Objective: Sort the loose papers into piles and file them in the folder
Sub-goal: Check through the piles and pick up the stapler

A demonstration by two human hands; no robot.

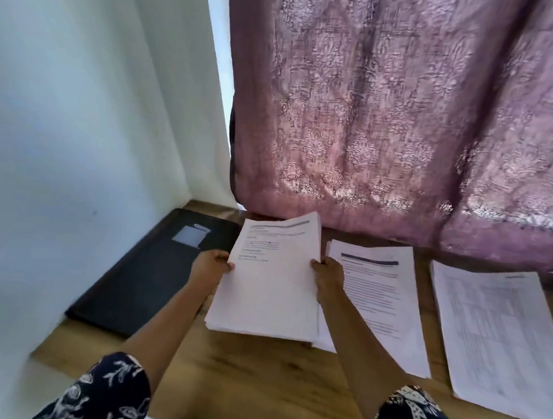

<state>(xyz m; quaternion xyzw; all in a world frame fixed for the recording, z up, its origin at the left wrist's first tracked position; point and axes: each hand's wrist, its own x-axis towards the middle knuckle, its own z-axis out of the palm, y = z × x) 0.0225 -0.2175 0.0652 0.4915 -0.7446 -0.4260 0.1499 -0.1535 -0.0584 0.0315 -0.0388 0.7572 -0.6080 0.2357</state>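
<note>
Just right of the folder [150, 273], a thick stack of papers [269, 282] is held by its two long edges, seemingly raised a little off the table [259, 384]. The left hand [209, 265] pinches the edge nearer the folder, thumb on top and fingers curled beneath. The right hand [329, 273] grips the opposite edge the same way. Further right of the folder lie a pile with a dark heading [379, 298] and, beyond it, a pile of printed grids [499, 342].

The folder looks closed. Opening it would probably need one hand, leaving the stack on a one-sided grip. Its loose ends could then sag and fan out, and sheets could slide onto the neighbouring pile and mix with it.
</note>
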